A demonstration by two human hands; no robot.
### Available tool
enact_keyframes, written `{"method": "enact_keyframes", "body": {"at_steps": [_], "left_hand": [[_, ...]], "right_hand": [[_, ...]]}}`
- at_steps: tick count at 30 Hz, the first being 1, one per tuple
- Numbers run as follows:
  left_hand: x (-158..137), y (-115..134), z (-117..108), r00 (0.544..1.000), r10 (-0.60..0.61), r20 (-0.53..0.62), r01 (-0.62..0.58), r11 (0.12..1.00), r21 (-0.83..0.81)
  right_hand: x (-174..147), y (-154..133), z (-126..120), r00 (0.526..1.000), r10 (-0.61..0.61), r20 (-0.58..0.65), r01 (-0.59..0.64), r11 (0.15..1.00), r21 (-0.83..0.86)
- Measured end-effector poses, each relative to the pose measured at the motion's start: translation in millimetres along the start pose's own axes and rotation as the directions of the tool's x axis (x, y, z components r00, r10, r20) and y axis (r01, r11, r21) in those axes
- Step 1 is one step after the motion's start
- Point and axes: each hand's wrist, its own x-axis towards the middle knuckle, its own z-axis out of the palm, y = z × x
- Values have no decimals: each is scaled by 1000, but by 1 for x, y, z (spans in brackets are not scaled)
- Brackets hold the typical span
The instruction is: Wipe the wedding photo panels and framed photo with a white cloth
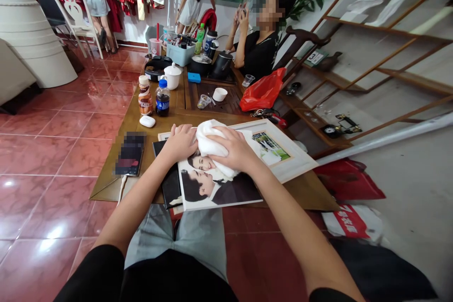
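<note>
White cloth [205, 139] is held bunched in right hand [233, 148] on portrait panel [231, 194], left hand [181, 141] laid flat alongside — wiping seemingly in hand, light strokes next called for.

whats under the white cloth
A photo panel printed with two faces lies under the cloth. The patch of print beneath the cloth and the right hand is covered, so it cannot be seen.

So the white cloth [211, 138] was all bunched up, sitting around 12 o'clock on the white-edged couple's photo panel [214, 189], which lay flat, picture side up.
</note>
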Motion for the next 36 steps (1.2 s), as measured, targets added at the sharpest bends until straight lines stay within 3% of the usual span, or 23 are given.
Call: {"method": "enact_keyframes", "body": {"at_steps": [11,16,24,29,36], "left_hand": [[0,0,2,998,4,-63,-4,1000,5],[0,0,3,998,8,-70,-7,1000,16],[4,-5,6,998,-2,-55,2,1000,9],[3,-5,4,999,4,-54,-5,1000,-15],[2,-5,4,999,10,-50,-12,999,-32]], "right_hand": [[-93,-49,-16,997,-77,-6,77,997,-16],[-90,-74,-12,996,-79,-29,78,996,-33],[-63,-112,-4,983,-184,12,183,982,44],[-70,-105,-4,989,-149,-15,149,988,36],[-103,-59,-11,994,26,-108,-36,995,-89]]}}
